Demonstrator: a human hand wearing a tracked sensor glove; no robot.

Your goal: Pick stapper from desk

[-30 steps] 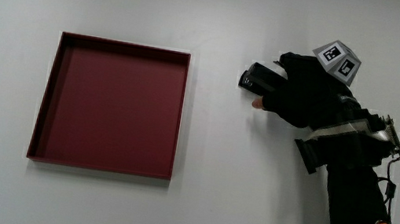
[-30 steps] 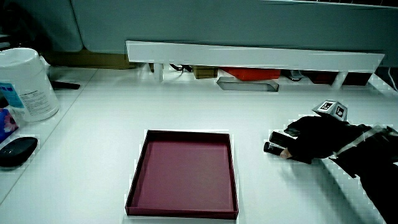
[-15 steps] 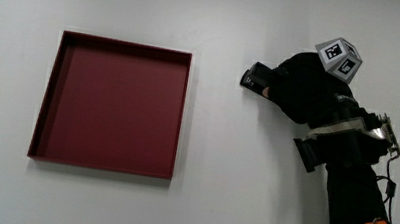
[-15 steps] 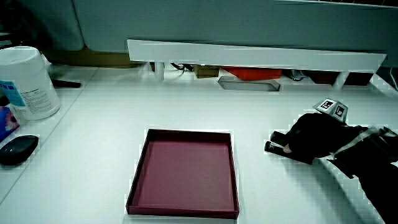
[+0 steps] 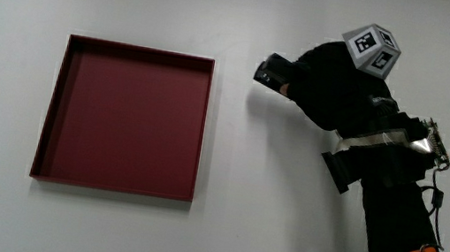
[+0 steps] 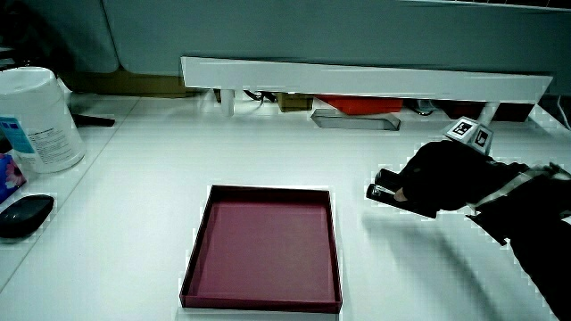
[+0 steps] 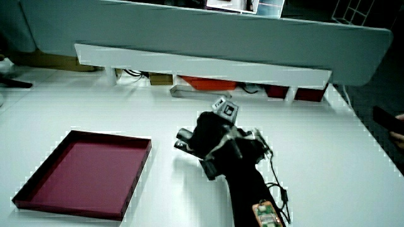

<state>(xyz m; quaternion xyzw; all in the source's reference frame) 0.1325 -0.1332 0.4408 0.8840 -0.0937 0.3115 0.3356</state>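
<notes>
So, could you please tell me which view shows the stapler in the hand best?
A side view: the stapler sticks out sideways from the hand, with its shadow on the table below suggesting it is lifted. The main view shows only its black end past the fingers, beside the red tray. In a side view it is a small dark tip.

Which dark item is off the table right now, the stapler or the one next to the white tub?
The stapler: the hand grips it above the table, beside the red tray. The dark oval object near the white tub lies flat on the table.
</notes>
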